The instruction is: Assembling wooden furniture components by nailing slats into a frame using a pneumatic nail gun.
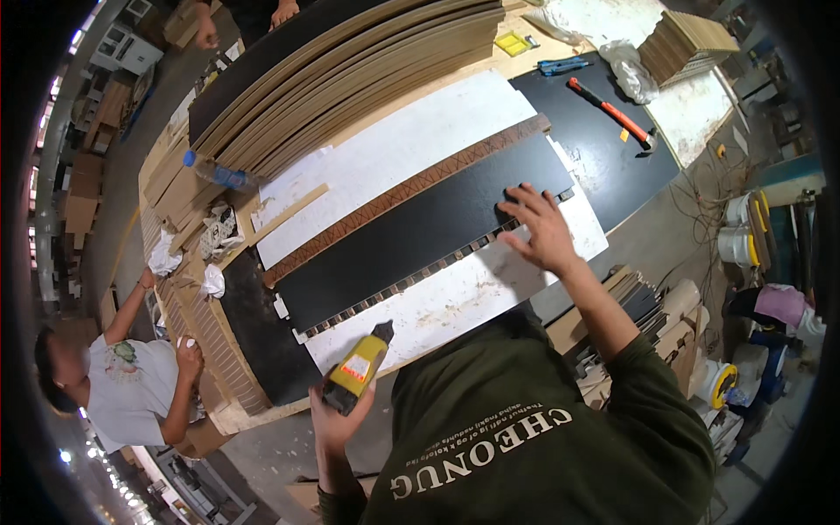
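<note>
A long black panel point(402, 232) lies on a white board point(446, 302) in front of me, with a row of notches along its near edge. My left hand point(328, 427) is closed around a yellow and black bottle point(357, 366) with a dark tapered nozzle, apparently a glue bottle. Its tip points up toward the panel's near edge, apart from it. Fingers spread, my right hand point(547, 234) rests at the panel's right end, over the notched edge. A brown patterned strip point(411, 191) runs along the panel's far side.
Stacked boards point(350, 83) rise at the back. A red-handled hammer point(612, 114) and blue cutters point(563, 66) lie at the far right. A plastic bottle point(214, 171) stands left. One person point(131, 385) is at the left; another person's hand point(206, 33) shows behind the stack.
</note>
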`<state>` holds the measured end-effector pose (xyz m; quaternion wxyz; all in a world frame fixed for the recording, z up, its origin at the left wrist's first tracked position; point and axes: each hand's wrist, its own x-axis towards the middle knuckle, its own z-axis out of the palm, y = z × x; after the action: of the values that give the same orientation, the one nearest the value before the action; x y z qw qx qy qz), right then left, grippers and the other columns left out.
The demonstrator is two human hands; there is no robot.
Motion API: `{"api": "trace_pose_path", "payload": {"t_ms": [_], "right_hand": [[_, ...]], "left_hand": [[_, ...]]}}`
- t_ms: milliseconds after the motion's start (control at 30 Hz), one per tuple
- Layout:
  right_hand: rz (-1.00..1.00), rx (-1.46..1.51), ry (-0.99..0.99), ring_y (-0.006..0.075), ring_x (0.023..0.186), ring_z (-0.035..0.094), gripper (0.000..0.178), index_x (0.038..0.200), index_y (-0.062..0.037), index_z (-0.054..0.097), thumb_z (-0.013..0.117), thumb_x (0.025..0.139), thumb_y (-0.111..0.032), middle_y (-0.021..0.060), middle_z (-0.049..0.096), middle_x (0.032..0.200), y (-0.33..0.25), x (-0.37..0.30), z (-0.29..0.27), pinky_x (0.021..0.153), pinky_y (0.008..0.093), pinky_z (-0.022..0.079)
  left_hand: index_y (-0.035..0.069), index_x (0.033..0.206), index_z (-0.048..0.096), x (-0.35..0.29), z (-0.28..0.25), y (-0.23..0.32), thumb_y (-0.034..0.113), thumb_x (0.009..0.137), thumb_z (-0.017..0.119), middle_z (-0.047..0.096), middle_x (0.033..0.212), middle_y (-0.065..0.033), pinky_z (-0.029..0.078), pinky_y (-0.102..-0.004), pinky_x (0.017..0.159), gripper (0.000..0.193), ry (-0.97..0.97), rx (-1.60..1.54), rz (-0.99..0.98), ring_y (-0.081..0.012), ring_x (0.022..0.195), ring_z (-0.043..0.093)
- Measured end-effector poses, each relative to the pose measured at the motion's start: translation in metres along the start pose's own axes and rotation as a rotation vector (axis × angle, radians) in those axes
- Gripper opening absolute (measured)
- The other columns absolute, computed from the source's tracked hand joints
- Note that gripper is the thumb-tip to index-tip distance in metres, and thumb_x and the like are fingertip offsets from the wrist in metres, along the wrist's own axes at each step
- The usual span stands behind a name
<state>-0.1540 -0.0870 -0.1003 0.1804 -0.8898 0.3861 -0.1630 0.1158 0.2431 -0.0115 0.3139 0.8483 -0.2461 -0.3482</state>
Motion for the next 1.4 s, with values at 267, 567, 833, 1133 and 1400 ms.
{"api": "trace_pose_path", "payload": {"t_ms": [267,567,833,1133,1400], "right_hand": [[0.042,-0.052,0.025,0.0327,0.136,0.031,0.051,0.129,-0.0169,0.053,0.061,0.085,-0.039,0.0100,0.042,0.142,0.024,-0.001,-0.010,0.110,0.0532,0.022],[0.253,-0.004,0.142,0.0323,0.135,0.033,0.048,0.129,-0.0196,0.054,0.064,0.084,-0.034,0.0080,0.043,0.142,0.082,0.006,-0.019,0.111,0.0527,0.022],[0.377,0.379,0.216,0.0277,0.115,0.053,0.047,0.130,-0.0199,0.055,0.060,0.087,-0.039,0.0091,0.044,0.141,0.109,0.001,0.001,0.114,0.0468,0.020],[0.428,0.411,0.181,0.0173,0.083,0.060,0.041,0.130,-0.0230,0.055,0.052,0.091,-0.037,0.0059,0.046,0.140,0.108,0.003,-0.002,0.114,0.0468,0.020],[0.438,0.376,0.181,0.0169,0.083,0.060,0.041,0.129,-0.0232,0.056,0.052,0.091,-0.039,0.0047,0.046,0.140,0.108,0.004,0.000,0.115,0.0469,0.019]], "left_hand": [[-0.004,0.097,0.062,0.039,0.028,0.088,0.018,0.072,0.078,0.063,0.082,-0.0103,0.048,-0.0285,0.062,0.037,-0.020,0.135,0.251,-0.0156,0.070,0.061],[-0.006,0.092,0.066,0.074,0.050,0.105,0.023,0.074,0.078,0.069,0.085,-0.0134,0.053,-0.0307,0.069,0.036,-0.118,0.224,0.079,-0.0170,0.077,0.068],[-0.003,0.085,0.065,0.085,0.064,0.128,0.017,0.077,0.072,0.063,0.062,-0.0050,0.047,-0.0252,0.050,0.023,-0.245,0.186,0.105,-0.0100,0.055,0.061],[-0.003,0.085,0.065,0.086,0.070,0.138,0.015,0.079,0.071,0.061,0.059,-0.0030,0.044,-0.0243,0.045,0.020,-0.241,0.224,0.094,-0.0076,0.049,0.056],[-0.003,0.092,0.064,0.088,0.067,0.138,0.015,0.078,0.072,0.061,0.062,-0.0039,0.045,-0.0254,0.046,0.024,-0.241,0.305,0.107,-0.0085,0.050,0.056]]}}
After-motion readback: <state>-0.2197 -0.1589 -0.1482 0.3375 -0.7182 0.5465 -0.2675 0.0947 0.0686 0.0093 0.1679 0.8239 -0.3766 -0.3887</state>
